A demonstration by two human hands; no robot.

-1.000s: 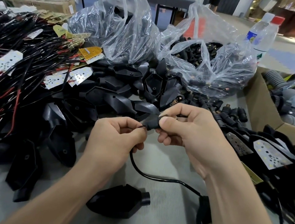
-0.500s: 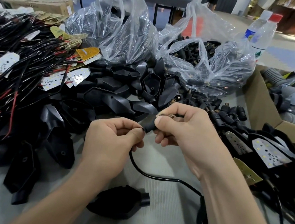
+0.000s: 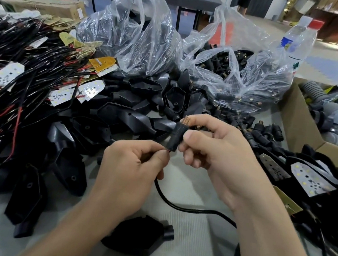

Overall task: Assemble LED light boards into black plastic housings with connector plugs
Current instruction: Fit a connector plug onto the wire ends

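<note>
On my feed the right hand (image 3: 213, 154) pinches a black connector plug (image 3: 176, 137) between thumb and fingertips. It holds the plug above the grey table (image 3: 193, 236) near the middle of the view, with the brass threaded tip (image 3: 185, 120) pointing up and away. The left hand (image 3: 131, 170) pinches the black cable (image 3: 186, 208) right at the plug's lower end, thumb against forefinger (a speck of red shows there, too small for me to identify). From that hand the cable drops, curves right and passes under the right forearm. One black housing (image 3: 141, 237) lies on the table beside the left forearm, its round neck facing right. Behind the hands sits a heap of empty housings (image 3: 123, 112), with a tangle of wired LED boards (image 3: 11, 80) to its left. A clear bag of connector plugs (image 3: 233, 76) stands farther back. At the right edge, housings fitted with LED boards (image 3: 309, 179) lie beside a cardboard box (image 3: 297, 125).
</note>
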